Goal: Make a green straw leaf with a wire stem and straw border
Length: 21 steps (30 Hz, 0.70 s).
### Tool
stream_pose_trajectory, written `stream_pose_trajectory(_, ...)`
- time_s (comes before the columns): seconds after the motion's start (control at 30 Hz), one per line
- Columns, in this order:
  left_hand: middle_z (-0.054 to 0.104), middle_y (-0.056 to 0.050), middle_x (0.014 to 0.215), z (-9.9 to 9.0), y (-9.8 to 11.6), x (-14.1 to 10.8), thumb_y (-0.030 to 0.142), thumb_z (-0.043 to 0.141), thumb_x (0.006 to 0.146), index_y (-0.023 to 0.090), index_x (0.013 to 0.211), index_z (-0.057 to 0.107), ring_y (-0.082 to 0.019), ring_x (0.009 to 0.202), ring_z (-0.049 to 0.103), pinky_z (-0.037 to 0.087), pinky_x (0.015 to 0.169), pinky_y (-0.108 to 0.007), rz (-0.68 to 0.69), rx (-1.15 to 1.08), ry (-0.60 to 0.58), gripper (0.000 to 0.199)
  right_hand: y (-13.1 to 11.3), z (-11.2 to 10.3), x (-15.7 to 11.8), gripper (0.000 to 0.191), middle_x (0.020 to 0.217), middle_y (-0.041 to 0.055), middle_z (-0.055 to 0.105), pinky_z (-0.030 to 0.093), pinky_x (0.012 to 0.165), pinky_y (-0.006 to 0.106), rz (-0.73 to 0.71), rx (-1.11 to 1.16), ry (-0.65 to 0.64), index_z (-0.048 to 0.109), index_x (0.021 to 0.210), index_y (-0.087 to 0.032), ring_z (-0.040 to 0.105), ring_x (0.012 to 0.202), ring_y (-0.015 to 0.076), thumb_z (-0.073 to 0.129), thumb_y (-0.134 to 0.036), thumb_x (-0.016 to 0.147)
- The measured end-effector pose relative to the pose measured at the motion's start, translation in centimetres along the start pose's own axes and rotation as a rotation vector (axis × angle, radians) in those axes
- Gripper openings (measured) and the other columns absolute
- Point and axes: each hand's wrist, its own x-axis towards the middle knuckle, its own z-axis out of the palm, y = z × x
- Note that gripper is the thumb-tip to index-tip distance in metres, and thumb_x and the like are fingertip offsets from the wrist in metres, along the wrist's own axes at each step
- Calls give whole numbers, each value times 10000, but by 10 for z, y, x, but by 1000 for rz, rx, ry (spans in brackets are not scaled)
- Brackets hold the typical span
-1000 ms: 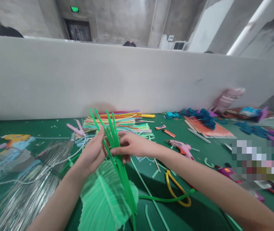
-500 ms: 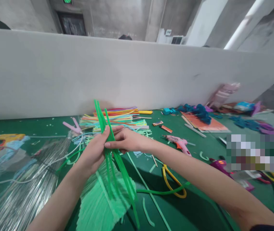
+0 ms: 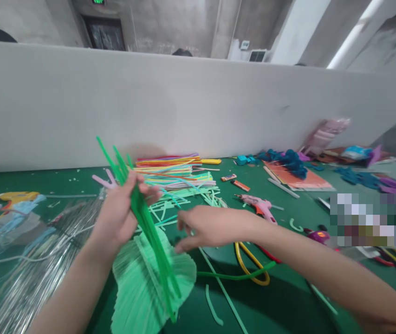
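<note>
A bundle of bright green pipe cleaners (image 3: 148,227) is gripped in my left hand (image 3: 123,204), its upper ends fanned out above the fist and its lower ends slanting down to the right. My right hand (image 3: 206,227) is apart from the bundle, to its right, with bent, spread fingers and nothing visible between them. Beneath the bundle lies a pale green, ribbed, leaf-like piece (image 3: 142,287) on the green table (image 3: 270,311).
Coloured pipe cleaners (image 3: 173,171) are piled by the white partition (image 3: 184,106). A pink glue gun (image 3: 258,205) and yellow-handled scissors (image 3: 249,264) lie to the right. Silvery wires (image 3: 51,269) and a yellow glue gun (image 3: 18,196) are at the left.
My right hand has let go of the green pipe cleaners and moved right and down. My left hand has shifted left with the bundle, whose strands are now closer together below the hand.
</note>
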Motion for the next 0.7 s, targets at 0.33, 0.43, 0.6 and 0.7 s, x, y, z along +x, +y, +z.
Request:
stream_pose_trajectory(0.33,438,100,531,-28,81,-6,362,395,1047,197,918,480,-32,310,426,365,293,-93,-104,-335,-86,227,-10,50,-27,235,891,151,767,272,489,284,96,-425,-305,781,938,-120,713,778,255,585,-217,852)
stream_pose_trajectory(0.43,424,107,534,-34,91,-9,354,423,1039,220,926,488,-35,303,414,357,290,-94,-64,-375,-85,187,-9,25,-33,214,808,105,748,252,493,280,92,-398,-172,769,888,-162,685,738,233,564,-186,832)
stream_pose_trajectory(0.6,441,93,519,-38,102,-12,340,414,1036,227,921,489,-59,303,414,374,279,-119,-60,-413,-94,177,-10,-20,-49,231,664,62,667,255,487,267,162,-475,-18,722,775,-182,605,608,180,513,-111,842)
stream_pose_trajectory(0.7,449,87,511,-38,104,-12,344,369,1048,228,899,481,-58,294,416,356,266,-115,-57,-384,-78,220,-8,-46,-66,251,640,48,650,286,491,264,171,-492,103,688,714,-181,572,548,155,510,-162,890)
